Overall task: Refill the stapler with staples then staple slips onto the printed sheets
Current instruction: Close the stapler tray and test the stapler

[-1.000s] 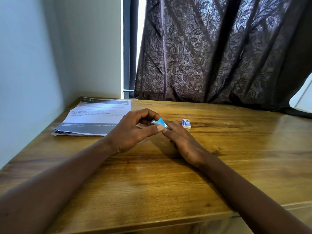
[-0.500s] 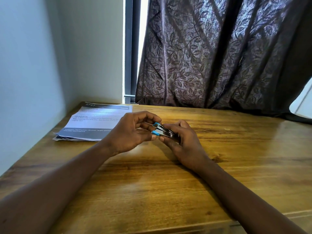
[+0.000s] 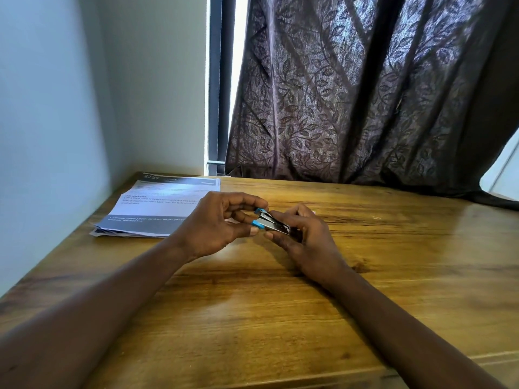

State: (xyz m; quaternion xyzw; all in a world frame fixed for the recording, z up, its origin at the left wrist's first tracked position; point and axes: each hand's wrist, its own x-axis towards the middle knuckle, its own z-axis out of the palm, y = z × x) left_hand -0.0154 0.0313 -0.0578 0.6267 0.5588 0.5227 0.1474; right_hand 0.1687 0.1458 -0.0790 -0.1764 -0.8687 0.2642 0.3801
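Both hands hold the stapler (image 3: 271,222) above the worktop (image 3: 280,304): left hand (image 3: 216,226) pinches its blue tips, right hand (image 3: 302,237) grips its body. Printed sheets (image 3: 157,209) just left of left hand.

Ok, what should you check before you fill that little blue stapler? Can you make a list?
1. Stapler held firmly: ok. The left hand and right hand both grip the stapler.
2. Stapler opened: ok. Its two blue ends stand apart.
3. Staples already inside: cannot tell.
4. New staples ready: cannot tell. None show.
5. Printed sheets near: ok. They lie stacked on the table, left of the hands.
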